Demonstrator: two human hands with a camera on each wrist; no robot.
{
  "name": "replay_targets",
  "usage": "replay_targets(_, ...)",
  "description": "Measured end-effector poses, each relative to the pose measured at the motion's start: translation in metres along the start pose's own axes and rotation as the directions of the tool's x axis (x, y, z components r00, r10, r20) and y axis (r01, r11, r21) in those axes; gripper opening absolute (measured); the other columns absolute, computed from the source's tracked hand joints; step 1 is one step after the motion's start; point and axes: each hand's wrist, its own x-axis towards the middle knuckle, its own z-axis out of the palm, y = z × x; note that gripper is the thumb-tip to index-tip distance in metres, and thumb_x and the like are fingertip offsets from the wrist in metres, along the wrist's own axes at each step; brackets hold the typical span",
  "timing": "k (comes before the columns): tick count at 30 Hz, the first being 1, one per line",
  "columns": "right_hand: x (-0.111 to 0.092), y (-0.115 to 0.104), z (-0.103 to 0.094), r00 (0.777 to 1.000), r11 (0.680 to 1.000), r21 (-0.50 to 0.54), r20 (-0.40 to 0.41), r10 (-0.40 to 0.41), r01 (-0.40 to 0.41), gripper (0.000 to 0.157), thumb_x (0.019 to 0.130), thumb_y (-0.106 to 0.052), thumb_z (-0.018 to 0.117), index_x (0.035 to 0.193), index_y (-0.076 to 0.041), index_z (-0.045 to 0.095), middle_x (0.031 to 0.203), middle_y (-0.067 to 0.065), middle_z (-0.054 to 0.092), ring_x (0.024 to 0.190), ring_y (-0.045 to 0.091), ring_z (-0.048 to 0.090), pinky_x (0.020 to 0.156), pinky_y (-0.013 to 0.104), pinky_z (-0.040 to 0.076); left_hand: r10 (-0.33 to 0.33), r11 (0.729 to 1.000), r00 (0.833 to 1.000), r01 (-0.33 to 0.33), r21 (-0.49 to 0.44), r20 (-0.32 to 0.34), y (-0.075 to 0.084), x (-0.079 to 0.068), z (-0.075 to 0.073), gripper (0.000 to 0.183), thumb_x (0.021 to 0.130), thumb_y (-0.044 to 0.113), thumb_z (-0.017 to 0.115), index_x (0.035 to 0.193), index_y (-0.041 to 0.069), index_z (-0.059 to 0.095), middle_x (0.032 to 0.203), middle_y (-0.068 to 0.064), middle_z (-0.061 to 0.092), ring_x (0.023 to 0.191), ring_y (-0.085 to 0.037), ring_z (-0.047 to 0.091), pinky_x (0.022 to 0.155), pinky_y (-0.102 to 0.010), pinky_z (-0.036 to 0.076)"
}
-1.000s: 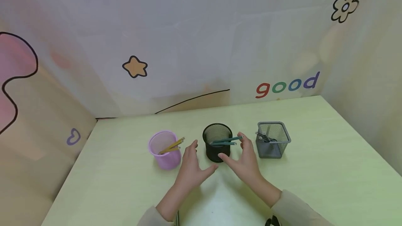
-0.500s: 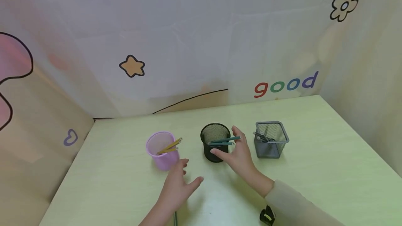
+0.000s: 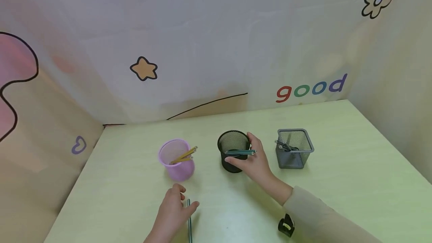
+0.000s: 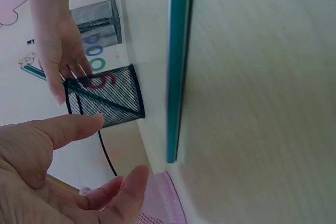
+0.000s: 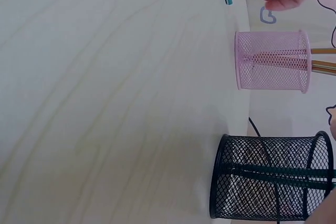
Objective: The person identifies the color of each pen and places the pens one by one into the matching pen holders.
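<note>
A black mesh pencil cup (image 3: 235, 166) holds green pencils (image 3: 240, 152) leaning over its right rim. My right hand (image 3: 258, 166) is at that rim, thumb across the cup's front and fingers at its right side; the pencil ends overlap the palm in the head view. In the left wrist view, the right hand's (image 4: 60, 45) fingers extend loosely at the cup's mouth. My left hand (image 3: 172, 207) hovers low over the table, thumb and fingers apart with nothing between them. Just right of it lies a single green pencil (image 3: 189, 220), seen large in the left wrist view.
A pink mesh cup (image 3: 182, 171) with yellow pencils (image 3: 183, 156) stands at the left. To the right is a grey square mesh holder (image 3: 291, 160) with dark items inside. A small black object (image 3: 286, 225) lies near the right sleeve. A printed cloth (image 3: 216, 48) hangs behind the table.
My left hand has drawn back from the black cup, down and left, to beside the loose pencil. The right hand stays at the cup; the green pencils there now lie closer together.
</note>
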Motion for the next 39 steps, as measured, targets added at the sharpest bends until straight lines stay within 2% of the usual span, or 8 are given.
replay_targets(6, 0.003, 0.001, -0.001, 1.0, 1.0, -0.004, 0.026, 0.013, -0.013, 0.097, 0.072, -0.025, 0.083, 0.144, 0.007, 0.025, 0.146, 0.025, 0.031, 0.135, 0.039, 0.034, 0.109, 0.055, 0.032, -0.062, 0.998, 0.995, 0.06, 0.03, 0.072, -0.012, 0.004, -0.001, 0.04, 0.077, 0.02, 0.076, 0.096, -0.003, 0.049, 0.081, -0.009, 0.051, 0.072, -0.021, 0.048, 0.062, -0.032, 0.042)
replay_targets(13, 0.007, 0.002, -0.005, 0.998, 0.999, -0.029, 0.061, 0.026, -0.025, 0.098, 0.074, -0.028, 0.08, 0.145, 0.008, 0.022, 0.148, 0.027, 0.028, 0.135, 0.039, 0.032, 0.109, 0.056, 0.031, -0.066, 0.997, 0.987, 0.061, 0.039, 0.146, -0.015, 0.004, 0.004, 0.03, 0.079, 0.015, 0.074, 0.083, 0.001, 0.047, 0.072, -0.003, 0.045, 0.066, -0.016, 0.043, 0.058, -0.026, 0.037)
replay_targets(20, 0.01, 0.003, -0.003, 0.996, 0.999, -0.048, 0.086, 0.03, -0.026, 0.098, 0.074, -0.027, 0.08, 0.145, 0.009, 0.022, 0.148, 0.029, 0.027, 0.136, 0.041, 0.031, 0.109, 0.057, 0.031, -0.138, 0.989, 0.967, 0.124, 0.077, 0.213, -0.016, 0.003, 0.004, 0.028, 0.079, 0.012, 0.074, 0.081, 0.001, 0.048, 0.072, -0.005, 0.048, 0.066, -0.018, 0.046, 0.057, -0.026, 0.04)
replay_targets(27, 0.011, 0.004, -0.002, 0.996, 0.999, -0.038, 0.087, 0.029, -0.026, 0.098, 0.074, -0.027, 0.08, 0.145, 0.008, 0.022, 0.148, 0.029, 0.028, 0.136, 0.042, 0.03, 0.108, 0.058, 0.032, -0.119, 0.991, 0.977, 0.107, 0.078, 0.176, -0.02, 0.004, 0.008, 0.021, 0.076, 0.005, 0.07, 0.079, 0.0, 0.05, 0.07, -0.005, 0.05, 0.065, -0.018, 0.046, 0.057, -0.025, 0.04)
replay_targets(31, 0.008, 0.005, -0.001, 0.996, 0.999, -0.013, 0.079, 0.043, -0.042, 0.097, 0.074, -0.026, 0.08, 0.145, 0.008, 0.022, 0.148, 0.029, 0.029, 0.136, 0.041, 0.031, 0.108, 0.057, 0.032, -0.134, 0.989, 0.975, 0.119, 0.093, 0.18, -0.019, 0.005, 0.007, 0.018, 0.073, 0.002, 0.068, 0.077, 0.0, 0.05, 0.069, -0.005, 0.05, 0.064, -0.018, 0.046, 0.056, -0.024, 0.04)
replay_targets(35, 0.004, 0.01, -0.002, 0.997, 0.998, 0.022, 0.059, 0.052, -0.054, 0.097, 0.075, -0.026, 0.08, 0.146, 0.007, 0.022, 0.15, 0.028, 0.027, 0.138, 0.041, 0.028, 0.11, 0.056, 0.03, -0.134, 0.986, 0.977, 0.115, 0.12, 0.164, -0.014, 0.005, 0.006, 0.018, 0.068, 0.0, 0.066, 0.075, 0.001, 0.05, 0.068, -0.005, 0.05, 0.062, -0.018, 0.046, 0.054, -0.024, 0.039)
replay_targets(39, -0.002, 0.016, -0.012, 0.997, 0.997, 0.024, 0.024, 0.076, -0.076, 0.096, 0.076, -0.026, 0.079, 0.146, 0.006, 0.023, 0.151, 0.027, 0.025, 0.139, 0.041, 0.027, 0.11, 0.057, 0.029, -0.117, 0.986, 0.98, 0.095, 0.135, 0.162, -0.006, 0.006, 0.012, 0.019, 0.066, 0.0, 0.065, 0.074, 0.001, 0.049, 0.068, -0.005, 0.049, 0.06, -0.019, 0.046, 0.052, -0.025, 0.038)
